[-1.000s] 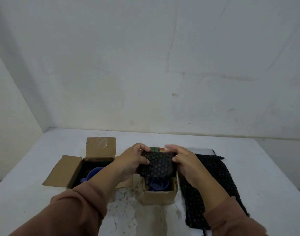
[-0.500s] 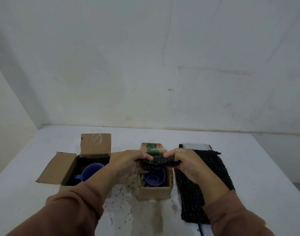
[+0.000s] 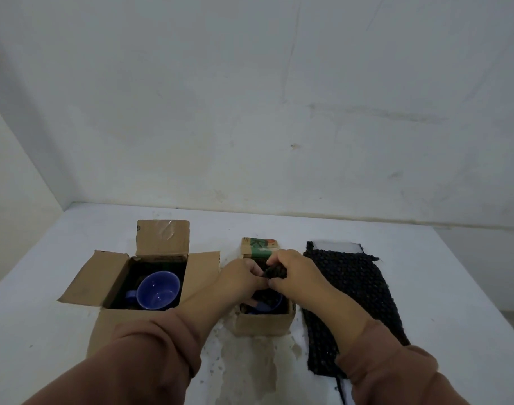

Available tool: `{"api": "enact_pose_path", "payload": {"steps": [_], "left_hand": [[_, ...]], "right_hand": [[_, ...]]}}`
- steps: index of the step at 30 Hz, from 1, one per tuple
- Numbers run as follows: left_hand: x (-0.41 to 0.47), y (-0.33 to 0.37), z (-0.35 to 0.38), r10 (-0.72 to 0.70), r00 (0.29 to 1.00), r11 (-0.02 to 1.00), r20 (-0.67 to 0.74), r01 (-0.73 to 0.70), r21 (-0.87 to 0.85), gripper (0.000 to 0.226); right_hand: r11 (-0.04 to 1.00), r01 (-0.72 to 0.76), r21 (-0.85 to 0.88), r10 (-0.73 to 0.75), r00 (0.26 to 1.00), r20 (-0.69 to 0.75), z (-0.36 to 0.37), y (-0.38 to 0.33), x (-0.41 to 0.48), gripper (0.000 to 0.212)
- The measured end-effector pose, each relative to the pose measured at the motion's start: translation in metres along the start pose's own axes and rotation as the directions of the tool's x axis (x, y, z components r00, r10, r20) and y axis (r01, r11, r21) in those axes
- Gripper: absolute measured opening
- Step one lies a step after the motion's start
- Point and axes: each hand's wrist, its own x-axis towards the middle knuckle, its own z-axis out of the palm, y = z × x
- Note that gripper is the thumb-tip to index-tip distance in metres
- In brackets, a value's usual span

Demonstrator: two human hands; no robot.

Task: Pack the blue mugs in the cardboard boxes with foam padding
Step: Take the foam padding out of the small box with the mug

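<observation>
Leftmost on the white desk (image 3: pixel 425 273), a large cardboard box (image 3: pixel 115 287) with all flaps folded open, dark padding lining its inside and a blue mug (image 3: pixel 158 290) upright within, mouth up, handle toward the left. Just right of it, across a narrow gap, a smaller cardboard box (image 3: pixel 263 324) with a green-printed flap (image 3: pixel 260 247) standing up at its far side. Above that small box, both hands together: left hand (image 3: pixel 241 277) and right hand (image 3: pixel 293 273) each pinching a bunched piece of black foam padding (image 3: pixel 276 271) between thumb and fingers, knuckles nearly touching, the wad held over the box opening. Under the hands, inside the small box, more dark padding and a sliver of a second blue mug (image 3: pixel 261 308) near the front wall, mostly hidden. Brown sleeves (image 3: pixel 150 355) down both forearms to the bottom edge. Further right, flat on the desk beside the small box, a long sheet of black foam padding (image 3: pixel 358 287), its near end partly under the right sleeve. Worn, speckled patch of desk surface (image 3: pixel 249 363) in front of the small box.
</observation>
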Motion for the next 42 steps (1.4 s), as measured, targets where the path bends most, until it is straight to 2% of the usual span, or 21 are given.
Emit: {"api": "enact_pose_path", "payload": {"steps": [3,5,6,7,8,10,12,13,14,17,20,22,24,27,30,34,38,42], "left_hand": [[0.000,-0.003,0.003,-0.018,0.996,0.992,0.091,0.029,-0.123,0.008],[-0.001,-0.001,0.005,-0.038,0.987,0.990,0.154,0.058,-0.127,0.012],[0.000,-0.002,0.005,-0.018,0.987,1.000,0.159,0.018,0.001,0.019],[0.002,-0.002,0.004,0.042,0.986,0.974,0.160,-0.076,0.215,0.026],[0.001,-0.003,0.004,0.120,0.977,0.884,0.175,-0.185,0.430,0.032],[0.000,-0.014,0.002,0.304,0.920,0.605,0.247,-0.387,0.696,0.030],[0.000,-0.028,0.002,0.394,0.855,0.315,0.336,-0.469,0.825,0.030],[0.002,-0.037,0.002,0.389,0.849,0.244,0.357,-0.469,0.849,0.033],[0.004,-0.043,0.001,0.373,0.853,0.239,0.366,-0.470,0.850,0.036],[0.009,-0.051,-0.005,0.296,0.867,0.348,0.401,-0.489,0.799,0.040],[0.012,-0.051,-0.010,0.219,0.877,0.357,0.429,-0.481,0.801,0.041],[0.014,-0.053,-0.010,0.218,0.883,0.387,0.417,-0.470,0.793,0.039],[0.013,-0.053,-0.009,0.218,0.891,0.427,0.398,-0.454,0.782,0.039],[0.010,-0.048,0.000,0.174,0.919,0.401,0.355,-0.395,0.826,0.042],[0.006,-0.044,0.012,0.118,0.945,0.365,0.305,-0.327,0.872,0.046],[0.007,-0.048,0.020,0.114,0.959,0.418,0.258,-0.282,0.864,0.046],[0.004,-0.051,0.019,0.175,0.953,0.477,0.246,-0.301,0.826,0.048],[0.004,-0.058,0.020,0.251,0.949,0.521,0.191,-0.299,0.799,0.042]], "right_hand": [[0.996,-0.014,-0.088,0.029,0.985,0.170,0.001,0.005,-0.002,0.041],[0.983,0.017,-0.181,0.015,0.985,0.171,0.005,0.008,-0.002,0.032],[0.978,0.028,-0.205,0.006,0.987,0.163,0.006,0.009,-0.001,0.029],[0.975,0.036,-0.220,0.001,0.986,0.166,0.005,0.010,-0.001,0.029],[0.970,0.046,-0.240,-0.002,0.983,0.181,0.004,0.011,0.000,0.030],[0.953,0.080,-0.292,-0.013,0.974,0.225,-0.001,0.012,0.002,0.031],[0.940,0.121,-0.318,-0.029,0.960,0.280,-0.004,0.011,0.005,0.030],[0.933,0.141,-0.330,-0.036,0.951,0.306,-0.005,0.009,0.006,0.030],[0.923,0.166,-0.348,-0.045,0.943,0.331,-0.004,0.007,0.007,0.030],[0.886,0.229,-0.403,-0.059,0.918,0.391,-0.001,0.001,0.010,0.029],[0.883,0.224,-0.413,0.003,0.877,0.480,0.002,-0.007,0.015,0.023],[0.885,0.219,-0.411,0.053,0.830,0.555,0.006,-0.011,0.016,0.028],[0.845,0.261,-0.467,0.087,0.795,0.601,0.013,-0.011,0.015,0.032],[0.773,0.319,-0.549,0.126,0.770,0.625,0.018,-0.011,0.020,0.030],[0.776,0.267,-0.572,0.177,0.778,0.603,0.015,-0.011,0.029,0.030],[0.807,0.231,-0.544,0.094,0.858,0.504,0.022,-0.006,0.028,0.027],[0.734,0.285,-0.616,0.154,0.814,0.560,0.019,-0.011,0.030,0.030],[0.693,0.332,-0.640,0.106,0.831,0.546,0.007,-0.013,0.016,0.032]]}}
